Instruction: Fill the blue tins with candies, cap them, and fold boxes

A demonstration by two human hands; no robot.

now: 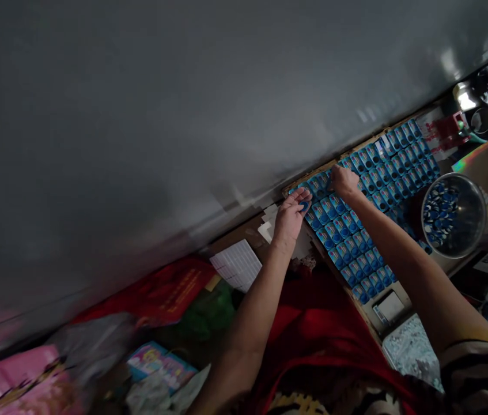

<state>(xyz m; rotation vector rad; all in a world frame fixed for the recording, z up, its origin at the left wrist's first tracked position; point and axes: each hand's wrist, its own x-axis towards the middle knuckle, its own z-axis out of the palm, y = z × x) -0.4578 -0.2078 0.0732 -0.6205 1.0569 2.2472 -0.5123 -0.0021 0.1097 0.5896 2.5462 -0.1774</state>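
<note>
A flat board point(382, 323) carries several rows of small blue packets point(358, 242). My left hand point(290, 218) rests at the board's near-left corner, fingers curled round a small blue round piece point(304, 205). My right hand point(344, 181) lies further along the top edge, fingers bent down and pressing on a blue packet in the top row. What its fingertips grip is hidden.
A metal bowl point(477, 230) with several small blue pieces stands to the right of the board. A white sheet point(237, 264), a red bag point(161, 294), pink boxes point(19, 380) and red cloth point(313, 328) lie around. A grey wall point(183, 115) fills the upper view.
</note>
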